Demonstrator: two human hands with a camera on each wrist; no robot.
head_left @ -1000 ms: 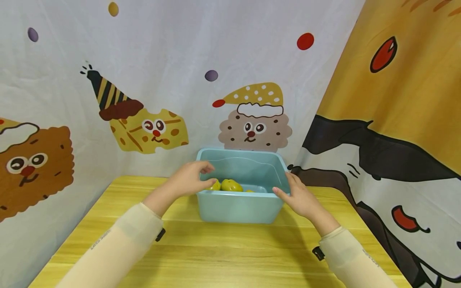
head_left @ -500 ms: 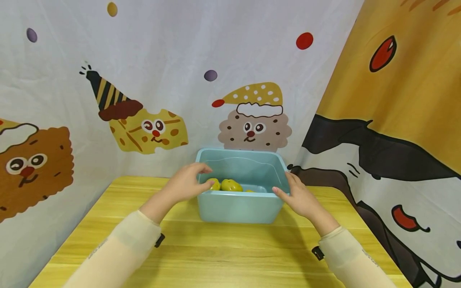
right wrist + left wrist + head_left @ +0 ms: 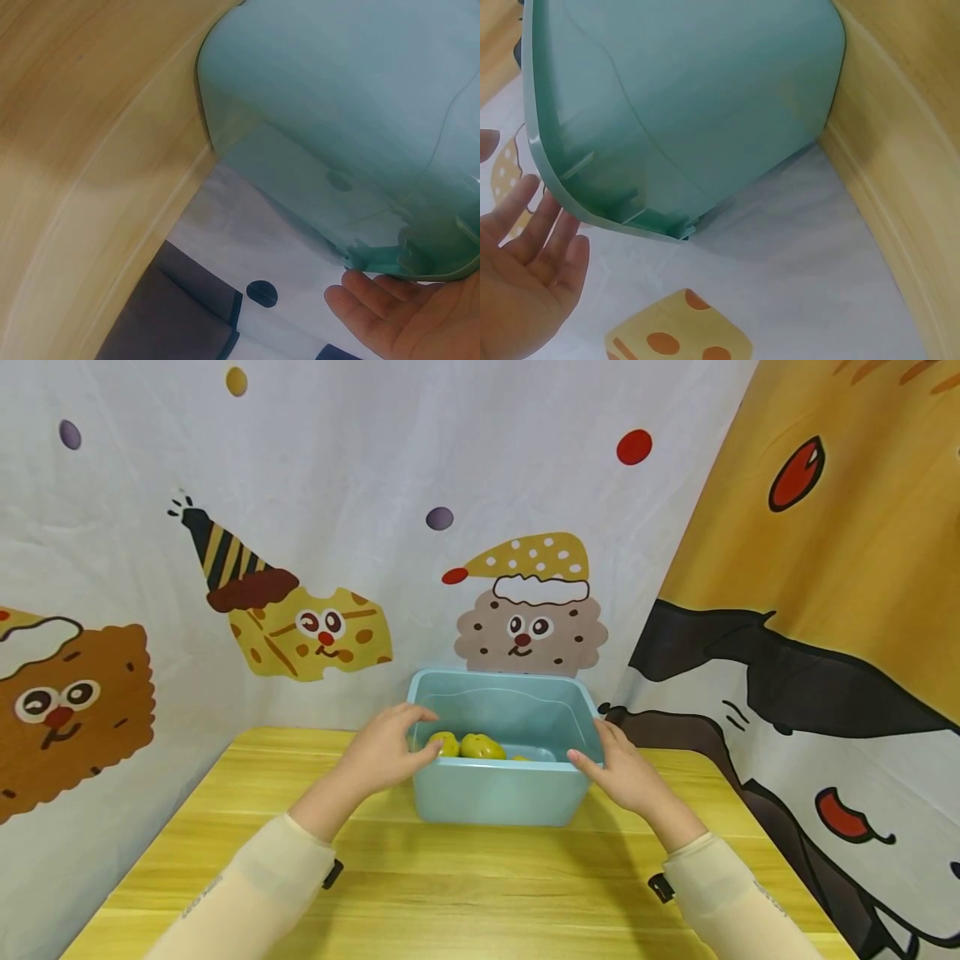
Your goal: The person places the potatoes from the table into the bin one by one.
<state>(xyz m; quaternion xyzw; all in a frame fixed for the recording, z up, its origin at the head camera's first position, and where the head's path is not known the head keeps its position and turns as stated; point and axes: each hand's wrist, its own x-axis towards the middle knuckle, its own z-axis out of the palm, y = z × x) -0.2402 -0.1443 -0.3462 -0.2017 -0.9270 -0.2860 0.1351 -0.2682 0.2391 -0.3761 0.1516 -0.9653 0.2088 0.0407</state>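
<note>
A light blue plastic bin (image 3: 502, 793) stands on the table, its open top tilted into view. Inside at the left lie two glossy yellow-green round fruits (image 3: 482, 747), their kind unclear. A sliver of something yellow shows farther right behind the front wall. My left hand (image 3: 382, 747) is at the bin's left rim, fingers spread and loosely bent, thumb by the front corner. In the left wrist view its fingertips meet the rim's outer side. My right hand (image 3: 626, 768) touches the right front corner, fingers nearly straight along the side rim, thumb over the front rim.
The wooden table (image 3: 465, 893) extends in front of the bin and to both sides. Close behind hangs a white cloth (image 3: 322, 460) printed with cartoon food. A cloth with a large cartoon animal (image 3: 750, 668) hangs at the right.
My left hand has shifted slightly left and down at the bin's left corner, uncovering more of the left fruit. My right hand and the bin have stayed put.
</note>
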